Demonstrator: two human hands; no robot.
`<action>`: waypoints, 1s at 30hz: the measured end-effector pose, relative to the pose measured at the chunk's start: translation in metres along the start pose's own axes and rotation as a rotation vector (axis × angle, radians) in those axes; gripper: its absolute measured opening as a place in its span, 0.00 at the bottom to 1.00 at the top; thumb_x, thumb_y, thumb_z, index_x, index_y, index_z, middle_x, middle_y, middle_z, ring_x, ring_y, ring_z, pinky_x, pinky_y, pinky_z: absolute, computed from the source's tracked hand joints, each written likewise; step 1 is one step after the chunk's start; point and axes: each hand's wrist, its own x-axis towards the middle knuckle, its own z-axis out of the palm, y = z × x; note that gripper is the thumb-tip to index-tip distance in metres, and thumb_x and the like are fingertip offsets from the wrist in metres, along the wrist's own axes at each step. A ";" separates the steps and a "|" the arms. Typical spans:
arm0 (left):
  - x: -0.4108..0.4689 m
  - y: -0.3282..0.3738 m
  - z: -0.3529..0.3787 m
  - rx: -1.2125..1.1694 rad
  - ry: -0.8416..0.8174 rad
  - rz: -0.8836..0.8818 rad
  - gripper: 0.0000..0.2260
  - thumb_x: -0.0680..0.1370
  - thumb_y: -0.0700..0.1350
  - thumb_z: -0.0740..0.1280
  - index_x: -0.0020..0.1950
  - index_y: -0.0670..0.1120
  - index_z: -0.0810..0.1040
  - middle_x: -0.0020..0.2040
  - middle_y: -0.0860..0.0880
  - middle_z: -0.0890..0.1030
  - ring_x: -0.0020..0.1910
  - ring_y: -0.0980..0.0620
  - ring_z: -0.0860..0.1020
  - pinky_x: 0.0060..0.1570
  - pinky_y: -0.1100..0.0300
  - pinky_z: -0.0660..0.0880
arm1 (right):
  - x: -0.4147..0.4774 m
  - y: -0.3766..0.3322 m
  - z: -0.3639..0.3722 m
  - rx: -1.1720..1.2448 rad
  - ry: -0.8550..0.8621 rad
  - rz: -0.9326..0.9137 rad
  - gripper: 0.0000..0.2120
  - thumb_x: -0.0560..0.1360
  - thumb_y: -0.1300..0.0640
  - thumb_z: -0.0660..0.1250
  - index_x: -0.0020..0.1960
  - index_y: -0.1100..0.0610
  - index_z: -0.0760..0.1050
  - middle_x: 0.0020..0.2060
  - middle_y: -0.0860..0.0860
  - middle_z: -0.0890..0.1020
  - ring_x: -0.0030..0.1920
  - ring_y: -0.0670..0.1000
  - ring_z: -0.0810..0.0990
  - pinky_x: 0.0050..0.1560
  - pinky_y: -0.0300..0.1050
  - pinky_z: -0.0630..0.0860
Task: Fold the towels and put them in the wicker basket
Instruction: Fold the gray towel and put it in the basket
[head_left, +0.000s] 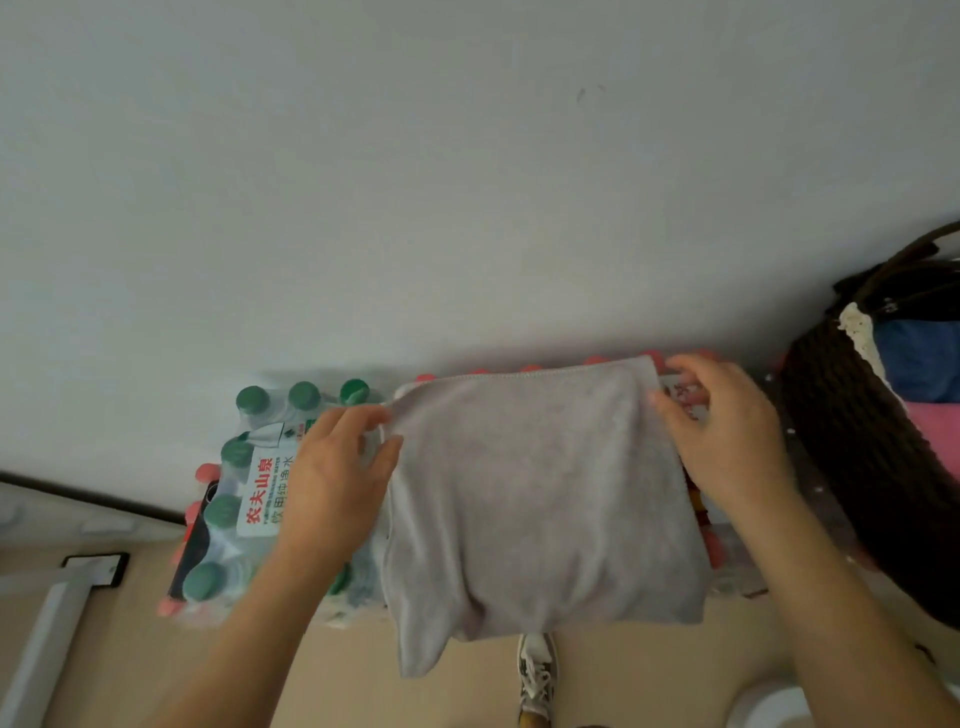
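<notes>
A grey towel (535, 499), folded to a rough square, lies on top of shrink-wrapped packs of water bottles; one corner hangs off the near edge. My left hand (332, 483) pinches the towel's far left corner between thumb and fingers. At the far right edge, my right hand (727, 441) touches the towel with loosely spread fingers. The dark brown wicker basket (852, 457) stands to the right, with a blue towel (919, 358) and a pink towel (935, 431) inside it.
A pack of green-capped bottles (244, 467) with a white label sits left of the towel, red-capped bottles (711, 545) under and around it. A white wall rises right behind. Below are a beige floor, a sneaker (537, 680) and a white frame (57, 618) at left.
</notes>
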 end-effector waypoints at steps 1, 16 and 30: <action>-0.020 -0.001 -0.005 -0.010 0.012 -0.020 0.07 0.73 0.44 0.72 0.49 0.47 0.79 0.43 0.53 0.77 0.39 0.53 0.76 0.40 0.60 0.71 | -0.020 -0.002 -0.006 0.027 0.049 0.025 0.13 0.73 0.55 0.70 0.56 0.56 0.77 0.50 0.55 0.78 0.48 0.55 0.78 0.49 0.52 0.76; -0.178 -0.034 0.030 -0.691 -0.218 -0.658 0.12 0.69 0.47 0.76 0.48 0.49 0.77 0.43 0.43 0.82 0.37 0.49 0.77 0.38 0.55 0.71 | -0.204 0.005 0.015 0.392 0.155 0.633 0.16 0.75 0.51 0.68 0.61 0.52 0.72 0.53 0.52 0.75 0.52 0.51 0.75 0.47 0.48 0.74; -0.183 -0.041 0.027 -0.971 -0.319 -0.711 0.07 0.73 0.44 0.73 0.43 0.39 0.83 0.37 0.43 0.82 0.38 0.50 0.77 0.37 0.62 0.72 | -0.193 0.013 0.020 0.677 0.065 0.780 0.09 0.77 0.55 0.67 0.56 0.51 0.72 0.50 0.50 0.79 0.52 0.52 0.77 0.54 0.52 0.74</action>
